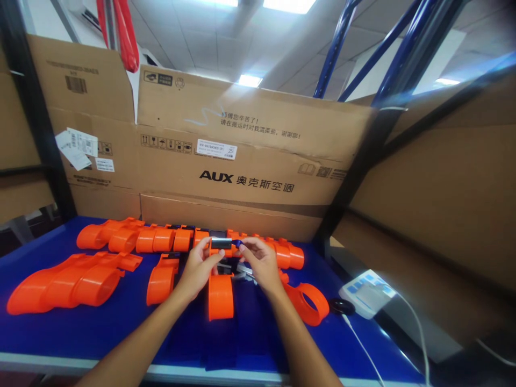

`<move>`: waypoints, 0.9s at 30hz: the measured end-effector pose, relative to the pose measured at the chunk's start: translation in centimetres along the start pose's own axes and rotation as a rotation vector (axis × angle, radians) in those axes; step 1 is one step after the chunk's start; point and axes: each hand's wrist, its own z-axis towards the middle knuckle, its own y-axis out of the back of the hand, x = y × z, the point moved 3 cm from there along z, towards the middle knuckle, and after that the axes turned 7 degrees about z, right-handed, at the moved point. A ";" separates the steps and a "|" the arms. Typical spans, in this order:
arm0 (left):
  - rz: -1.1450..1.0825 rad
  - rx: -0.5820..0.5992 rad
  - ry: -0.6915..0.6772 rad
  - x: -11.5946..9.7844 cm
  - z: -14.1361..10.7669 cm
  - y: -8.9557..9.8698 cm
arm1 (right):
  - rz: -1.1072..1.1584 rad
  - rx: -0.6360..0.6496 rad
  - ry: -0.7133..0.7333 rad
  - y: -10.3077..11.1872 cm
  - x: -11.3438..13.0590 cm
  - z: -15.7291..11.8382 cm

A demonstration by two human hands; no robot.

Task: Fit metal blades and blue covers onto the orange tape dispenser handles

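At lower center, the left hand (200, 267) grips a black block (221, 244) while the right hand (261, 262) pinches a blue piece (237, 243) beside it, amid orange rings (221, 297).

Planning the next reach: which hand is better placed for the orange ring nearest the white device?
Likely the right hand, nearer that orange ring than the left hand, though both look occupied.

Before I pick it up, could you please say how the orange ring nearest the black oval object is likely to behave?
The orange ring would probably feel light, since its wall looks thin around an open middle. It is likely stiff, as its curve shows no sagging. Its rounded side may rock if nudged.
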 end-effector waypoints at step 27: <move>0.040 0.036 -0.090 -0.3 -0.2 -0.1 | -0.532 0.119 0.247 -1.1 1.7 -1.5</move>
